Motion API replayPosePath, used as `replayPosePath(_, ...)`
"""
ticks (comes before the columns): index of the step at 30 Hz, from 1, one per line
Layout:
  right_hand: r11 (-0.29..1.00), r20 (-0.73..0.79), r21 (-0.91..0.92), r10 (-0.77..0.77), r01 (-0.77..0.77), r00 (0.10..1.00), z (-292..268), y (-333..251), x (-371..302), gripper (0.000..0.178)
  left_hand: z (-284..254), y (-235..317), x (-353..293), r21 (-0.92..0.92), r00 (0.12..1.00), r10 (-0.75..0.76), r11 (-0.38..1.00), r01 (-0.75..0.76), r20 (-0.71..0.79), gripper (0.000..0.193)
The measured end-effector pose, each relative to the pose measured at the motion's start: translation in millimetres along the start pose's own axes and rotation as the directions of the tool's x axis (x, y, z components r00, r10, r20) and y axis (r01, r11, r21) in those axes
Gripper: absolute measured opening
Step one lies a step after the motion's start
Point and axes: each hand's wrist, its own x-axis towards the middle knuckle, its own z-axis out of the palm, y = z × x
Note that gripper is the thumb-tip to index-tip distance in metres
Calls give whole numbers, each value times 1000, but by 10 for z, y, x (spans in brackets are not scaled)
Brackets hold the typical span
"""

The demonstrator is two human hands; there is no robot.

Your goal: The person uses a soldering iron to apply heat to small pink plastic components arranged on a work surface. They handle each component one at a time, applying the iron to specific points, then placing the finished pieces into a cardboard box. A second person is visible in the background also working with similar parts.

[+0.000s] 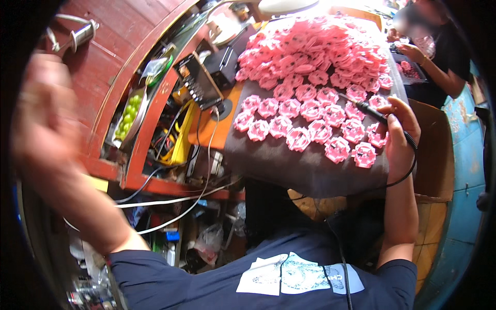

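Observation:
My right hand point(403, 135) is closed round a soldering iron point(374, 112) at the right side of the grey cloth-covered work surface point(274, 165). The iron's tip points up and left, over the pink flower-shaped plastic pieces point(298, 139). Several of these lie in loose rows, with small dark parts at their centres. Behind the rows rises a large heap of the same pink pieces point(310, 51). My left hand point(46, 116) is raised at the far left, smeared by motion, so its fingers are unclear. Near it on the red wooden surface lies a spool of silvery wire point(82, 35).
A black box with knobs point(198, 85) stands left of the pink pieces. Green grapes point(128, 117) lie in a tray beside it. White cables point(178, 202) hang below. At the far right another person point(439, 59) handles small things near a cardboard box point(434, 150).

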Motion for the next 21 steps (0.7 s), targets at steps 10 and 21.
replayPosePath(10,1000,-36,24,-13,14,999,-100,-162,-204,43,3048,-746,-1008,-221,952,-97,961,165,290,11)
replayPosePath(21,987,-21,-116,113,-114,993,-115,-338,-450,44,3492,-928,-1155,-217,919,15,973,77,395,23)
